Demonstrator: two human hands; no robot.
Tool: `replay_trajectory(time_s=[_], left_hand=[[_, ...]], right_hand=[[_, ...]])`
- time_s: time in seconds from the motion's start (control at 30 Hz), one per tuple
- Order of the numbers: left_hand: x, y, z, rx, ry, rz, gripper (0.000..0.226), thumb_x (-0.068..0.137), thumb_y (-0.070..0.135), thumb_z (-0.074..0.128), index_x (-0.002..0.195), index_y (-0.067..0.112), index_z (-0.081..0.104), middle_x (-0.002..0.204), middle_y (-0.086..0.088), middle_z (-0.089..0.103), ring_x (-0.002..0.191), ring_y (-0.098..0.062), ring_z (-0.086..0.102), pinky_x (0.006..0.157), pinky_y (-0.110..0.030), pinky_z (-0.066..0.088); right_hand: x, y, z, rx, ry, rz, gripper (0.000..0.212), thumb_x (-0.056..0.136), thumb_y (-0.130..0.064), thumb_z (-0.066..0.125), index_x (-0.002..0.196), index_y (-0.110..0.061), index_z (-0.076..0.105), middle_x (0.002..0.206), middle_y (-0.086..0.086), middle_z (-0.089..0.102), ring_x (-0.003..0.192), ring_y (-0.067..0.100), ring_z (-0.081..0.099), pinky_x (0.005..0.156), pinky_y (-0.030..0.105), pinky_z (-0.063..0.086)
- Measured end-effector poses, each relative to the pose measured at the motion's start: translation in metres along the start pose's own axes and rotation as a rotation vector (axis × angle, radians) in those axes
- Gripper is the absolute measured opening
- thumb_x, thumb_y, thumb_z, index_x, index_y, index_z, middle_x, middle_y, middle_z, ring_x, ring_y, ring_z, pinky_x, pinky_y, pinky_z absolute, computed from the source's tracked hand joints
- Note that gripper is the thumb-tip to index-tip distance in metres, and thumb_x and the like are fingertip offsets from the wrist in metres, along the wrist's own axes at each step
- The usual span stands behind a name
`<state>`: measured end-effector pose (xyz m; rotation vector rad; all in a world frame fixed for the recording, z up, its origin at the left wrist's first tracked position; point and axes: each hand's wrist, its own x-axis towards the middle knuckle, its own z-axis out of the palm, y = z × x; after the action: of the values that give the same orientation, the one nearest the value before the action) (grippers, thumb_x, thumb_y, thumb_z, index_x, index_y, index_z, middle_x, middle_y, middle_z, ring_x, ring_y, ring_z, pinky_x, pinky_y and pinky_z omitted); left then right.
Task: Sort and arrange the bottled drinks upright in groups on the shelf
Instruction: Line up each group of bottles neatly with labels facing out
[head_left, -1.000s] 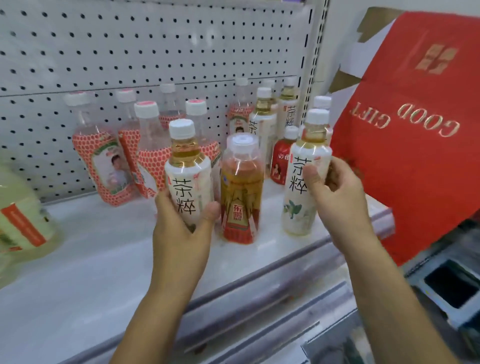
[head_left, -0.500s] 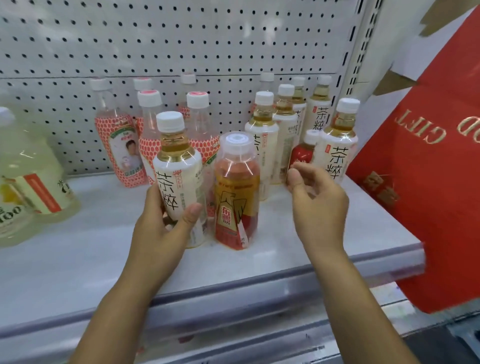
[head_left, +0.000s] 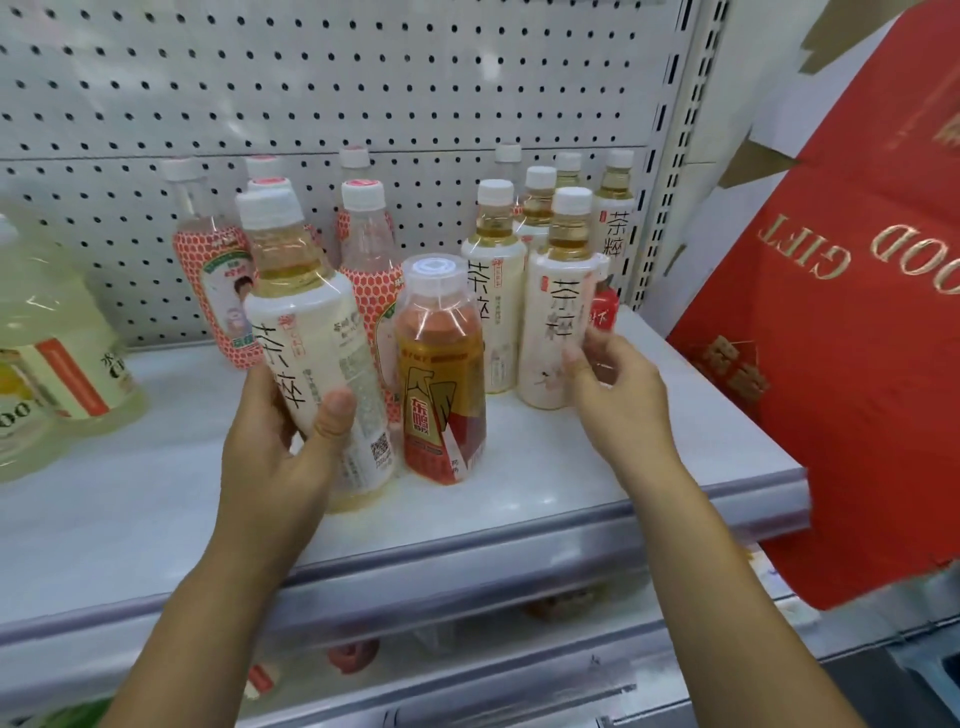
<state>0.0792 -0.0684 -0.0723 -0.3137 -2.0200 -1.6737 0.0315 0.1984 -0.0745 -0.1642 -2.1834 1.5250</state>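
My left hand (head_left: 280, 447) is shut on a white-labelled tea bottle (head_left: 311, 343) and holds it tilted just above the white shelf (head_left: 649, 457). Right beside it an orange energy-drink bottle (head_left: 441, 374) stands upright. My right hand (head_left: 618, 384) grips the lower right side of a second tea bottle (head_left: 556, 322), which stands on the shelf. Several matching tea bottles (head_left: 493, 291) stand upright behind it. A small red bottle (head_left: 605, 312) is mostly hidden behind my fingers. Pink honeycomb-labelled bottles (head_left: 213, 291) stand grouped at the back left.
Large pale-yellow bottles (head_left: 57, 364) stand at the far left of the shelf. A red gift bag (head_left: 841, 322) hangs close to the shelf's right end. The pegboard wall (head_left: 363, 78) closes the back. A lower shelf (head_left: 467, 675) sits below the front rail.
My right hand set its tea bottle down by the tea group, then took hold of it and slid it left. My left hand lifted and tilted its tea bottle.
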Motion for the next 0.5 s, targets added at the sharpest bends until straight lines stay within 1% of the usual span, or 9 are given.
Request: replay_trajectory(time_s=[0.03, 0.1, 0.17, 0.2, 0.27, 0.33, 0.4, 0.43, 0.5], left_hand=[[-0.002, 0.005, 0.001, -0.023, 0.021, 0.007, 0.070, 0.077, 0.076, 0.061, 0.130, 0.031, 0.050, 0.125, 0.026, 0.064, 0.117, -0.002, 0.062, 0.087, -0.014, 0.054], [-0.005, 0.019, 0.003, -0.057, 0.014, 0.019, 0.068, 0.074, 0.079, 0.062, 0.127, 0.037, 0.052, 0.124, 0.025, 0.066, 0.117, -0.002, 0.063, 0.085, -0.013, 0.054], [-0.008, 0.034, 0.008, -0.065, -0.041, 0.022, 0.063, 0.071, 0.079, 0.063, 0.122, 0.042, 0.056, 0.119, 0.025, 0.069, 0.112, -0.002, 0.066, 0.081, -0.014, 0.055], [-0.010, 0.040, 0.011, -0.063, -0.081, 0.013, 0.063, 0.070, 0.078, 0.064, 0.120, 0.041, 0.058, 0.117, 0.023, 0.070, 0.110, -0.004, 0.067, 0.080, -0.016, 0.056], [-0.015, 0.048, 0.022, -0.079, -0.170, -0.019, 0.058, 0.071, 0.068, 0.070, 0.119, 0.035, 0.062, 0.114, 0.017, 0.073, 0.107, -0.008, 0.070, 0.080, -0.021, 0.059], [-0.020, 0.054, 0.038, -0.138, -0.252, -0.059, 0.049, 0.073, 0.054, 0.069, 0.116, 0.032, 0.064, 0.111, 0.016, 0.075, 0.103, -0.007, 0.071, 0.078, -0.020, 0.059], [-0.025, 0.057, 0.059, -0.173, -0.332, -0.104, 0.045, 0.076, 0.052, 0.072, 0.116, 0.031, 0.064, 0.110, 0.017, 0.075, 0.102, -0.005, 0.071, 0.078, -0.019, 0.058], [-0.026, 0.057, 0.071, -0.170, -0.362, -0.129, 0.046, 0.079, 0.054, 0.074, 0.118, 0.032, 0.063, 0.112, 0.018, 0.074, 0.104, -0.003, 0.070, 0.080, -0.020, 0.059], [-0.024, 0.055, 0.094, -0.159, -0.389, -0.175, 0.049, 0.074, 0.057, 0.069, 0.119, 0.039, 0.058, 0.115, 0.022, 0.071, 0.107, 0.002, 0.067, 0.084, -0.020, 0.059]], right_hand=[[-0.002, -0.003, 0.001, 0.013, -0.035, -0.001, 0.030, 0.101, -0.034, 0.058, 0.130, -0.030, 0.064, 0.108, -0.024, 0.064, 0.104, -0.003, 0.061, 0.090, 0.020, 0.052], [-0.009, -0.009, -0.001, 0.051, -0.044, -0.005, 0.032, 0.103, -0.039, 0.053, 0.130, -0.029, 0.066, 0.112, -0.023, 0.065, 0.105, -0.003, 0.060, 0.084, 0.010, 0.048], [-0.017, -0.017, -0.007, 0.093, -0.029, -0.025, 0.026, 0.102, -0.043, 0.051, 0.120, -0.034, 0.067, 0.111, -0.023, 0.067, 0.103, -0.003, 0.062, 0.077, 0.006, 0.048], [-0.021, -0.020, -0.010, 0.106, -0.035, -0.038, 0.024, 0.101, -0.046, 0.051, 0.115, -0.036, 0.068, 0.108, -0.023, 0.069, 0.101, -0.002, 0.064, 0.078, 0.008, 0.050], [-0.026, -0.023, -0.017, 0.119, -0.045, -0.066, 0.028, 0.100, -0.048, 0.052, 0.110, -0.031, 0.072, 0.104, -0.017, 0.074, 0.101, 0.001, 0.067, 0.086, 0.021, 0.054], [-0.019, -0.018, -0.028, 0.139, -0.008, -0.069, 0.024, 0.101, -0.045, 0.056, 0.103, -0.031, 0.074, 0.098, -0.016, 0.076, 0.098, 0.002, 0.069, 0.091, 0.032, 0.056], [0.000, -0.005, -0.040, 0.143, 0.017, -0.050, 0.017, 0.100, -0.042, 0.059, 0.099, -0.033, 0.073, 0.097, -0.017, 0.075, 0.097, 0.001, 0.069, 0.095, 0.039, 0.057], [0.014, 0.003, -0.045, 0.135, 0.006, -0.032, 0.016, 0.100, -0.043, 0.059, 0.103, -0.034, 0.072, 0.100, -0.017, 0.075, 0.101, 0.003, 0.068, 0.098, 0.042, 0.056], [0.043, 0.017, -0.052, 0.101, -0.052, 0.022, 0.029, 0.097, -0.052, 0.059, 0.118, -0.035, 0.068, 0.115, -0.015, 0.071, 0.115, 0.011, 0.064, 0.102, 0.048, 0.053]])
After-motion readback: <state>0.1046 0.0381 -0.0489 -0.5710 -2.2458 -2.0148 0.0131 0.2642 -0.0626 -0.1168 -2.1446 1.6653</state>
